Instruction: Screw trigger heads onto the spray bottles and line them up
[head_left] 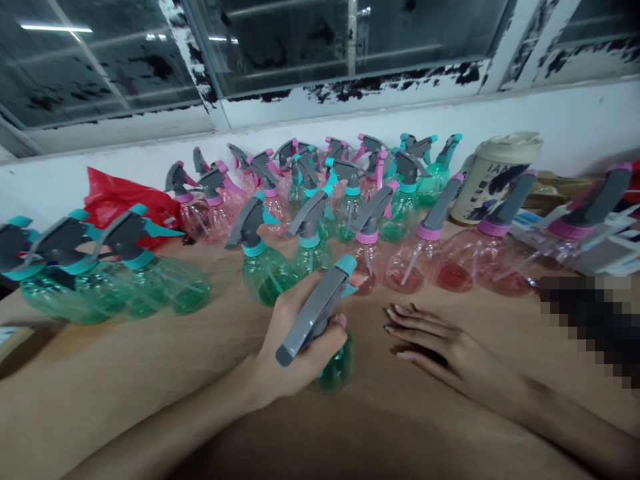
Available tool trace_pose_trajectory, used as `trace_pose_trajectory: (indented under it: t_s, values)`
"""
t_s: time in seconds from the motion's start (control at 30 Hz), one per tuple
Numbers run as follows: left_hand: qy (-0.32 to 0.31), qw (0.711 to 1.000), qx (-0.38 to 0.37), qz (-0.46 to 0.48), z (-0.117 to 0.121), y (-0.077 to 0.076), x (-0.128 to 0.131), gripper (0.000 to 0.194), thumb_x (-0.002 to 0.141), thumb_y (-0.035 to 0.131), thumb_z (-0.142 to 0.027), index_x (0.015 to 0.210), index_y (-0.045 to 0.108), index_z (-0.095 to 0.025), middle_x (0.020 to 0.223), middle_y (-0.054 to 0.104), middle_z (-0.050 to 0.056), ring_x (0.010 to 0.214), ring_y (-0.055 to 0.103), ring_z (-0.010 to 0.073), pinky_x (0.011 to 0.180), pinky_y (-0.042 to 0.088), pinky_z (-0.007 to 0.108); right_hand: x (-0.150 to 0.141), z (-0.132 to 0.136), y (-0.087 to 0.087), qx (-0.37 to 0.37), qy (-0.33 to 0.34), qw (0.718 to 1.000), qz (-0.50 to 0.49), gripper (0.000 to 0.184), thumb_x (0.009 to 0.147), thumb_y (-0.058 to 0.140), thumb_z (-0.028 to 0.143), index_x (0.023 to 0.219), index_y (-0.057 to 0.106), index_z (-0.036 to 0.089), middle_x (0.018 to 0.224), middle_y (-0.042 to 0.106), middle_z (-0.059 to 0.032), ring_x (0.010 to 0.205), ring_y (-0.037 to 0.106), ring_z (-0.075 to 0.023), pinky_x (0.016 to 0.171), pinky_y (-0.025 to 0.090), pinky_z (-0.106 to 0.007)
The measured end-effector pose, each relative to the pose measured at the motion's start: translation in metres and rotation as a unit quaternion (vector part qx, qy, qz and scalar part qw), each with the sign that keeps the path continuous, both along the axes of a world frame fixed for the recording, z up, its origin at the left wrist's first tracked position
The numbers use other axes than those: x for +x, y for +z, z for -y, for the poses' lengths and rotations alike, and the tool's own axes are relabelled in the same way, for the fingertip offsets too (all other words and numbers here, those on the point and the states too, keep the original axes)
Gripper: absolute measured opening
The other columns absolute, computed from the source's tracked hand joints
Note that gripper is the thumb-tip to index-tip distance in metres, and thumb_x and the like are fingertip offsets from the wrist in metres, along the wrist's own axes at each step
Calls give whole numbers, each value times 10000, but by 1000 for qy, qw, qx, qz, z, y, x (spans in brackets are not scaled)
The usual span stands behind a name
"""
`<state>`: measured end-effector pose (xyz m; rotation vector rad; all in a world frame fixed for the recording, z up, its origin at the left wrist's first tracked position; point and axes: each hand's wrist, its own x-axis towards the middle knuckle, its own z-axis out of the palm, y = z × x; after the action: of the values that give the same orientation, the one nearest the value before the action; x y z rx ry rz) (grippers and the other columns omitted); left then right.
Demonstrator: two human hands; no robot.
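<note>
My left hand (pixel 295 347) is wrapped round the neck of a green spray bottle (pixel 337 367) with a grey and teal trigger head. Its fingers are closed just below the head, and the bottle's lower part shows beneath them. To the right, my right hand (pixel 445 340) lies on the brown tabletop (pixel 200 373), fingers stretched out and holding nothing. Just beyond the held bottle stand another green spray bottle (pixel 267 273) with a teal collar and a pink spray bottle (pixel 367 263) with a pink collar.
Many pink and green spray bottles crowd the back of the table. Green ones (pixel 187 287) stand at the left, pink ones (pixel 453 267) at the right. A red plastic bag (pixel 125 200) and a cream tumbler (pixel 493 177) stand by the white wall, below windows.
</note>
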<state>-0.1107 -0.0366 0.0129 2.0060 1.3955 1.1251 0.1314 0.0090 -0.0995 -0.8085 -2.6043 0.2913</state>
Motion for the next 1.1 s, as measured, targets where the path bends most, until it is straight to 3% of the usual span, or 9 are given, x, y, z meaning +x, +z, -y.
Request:
trace_pose_trajectory:
  t_s: [0.13,0.5,0.8,0.93,1.1]
  values:
    - [-4,1000,29,-9,-2,-1,-2,102,706,477,-183,667,400,-237,640,473,-22,543,457,145,531,413,279,0,0,-1,0,1,1000,-8,267,881,490,295,1114,620,280,1284,541,-17,1222,450,-215,1018,380,-465]
    - [-19,999,30,-31,-1,3,-2,130,746,438,-188,676,342,-240,672,450,-19,569,479,142,551,443,295,0,-1,0,-4,6,1000,-1,285,880,491,293,1139,606,267,1297,529,-19,1231,437,-219,1022,375,-461]
    - [-20,997,53,-47,-1,0,-4,49,760,433,-177,747,438,-223,757,576,5,632,556,144,545,442,275,0,1,0,-5,6,1000,-9,281,877,497,286,1135,608,273,1298,528,-21,1236,431,-218,1027,367,-462]
    - [-38,998,51,-30,-2,1,-5,104,750,451,-157,818,509,-212,767,565,0,641,556,131,584,467,258,1,1,0,1,4,1000,2,299,879,492,300,1159,591,262,1306,520,-23,1237,430,-213,1028,368,-456]
    - [-34,997,61,-30,-3,1,-5,95,737,451,-150,787,488,-222,707,543,-19,581,530,126,564,477,261,0,1,1,9,3,1000,3,293,887,475,303,1147,600,250,1297,529,-27,1231,437,-213,1018,382,-458]
